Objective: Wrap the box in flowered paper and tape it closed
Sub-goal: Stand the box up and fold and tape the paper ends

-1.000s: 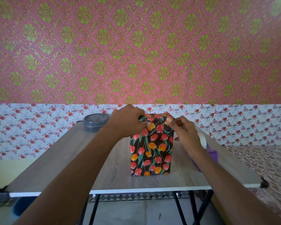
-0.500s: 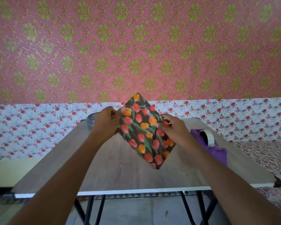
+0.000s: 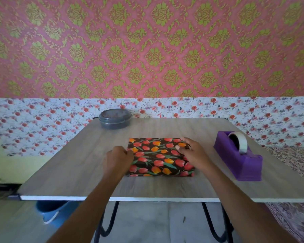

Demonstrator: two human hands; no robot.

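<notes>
The box (image 3: pixel 158 156), wrapped in black paper printed with red and orange tulips, lies flat on the wooden table (image 3: pixel 165 188) near its middle. At the box's left edge, my left hand (image 3: pixel 117 160) holds it with curled fingers. My right hand (image 3: pixel 193 153) grips the right side, thumb on the top face and fingers over the far right corner. A purple tape dispenser (image 3: pixel 242 162) with a roll of clear tape stands to the right of the box, apart from it.
A round grey lidded container (image 3: pixel 114 118) sits at the table's far left edge by the wall. Black metal legs show under the table's front edge. A blue object (image 3: pixel 51 211) lies on the floor below the table's left side.
The box stood upright a second ago, was lifted and tilted between both hands, and now lies flat on the table. Both hands have come down with it.
</notes>
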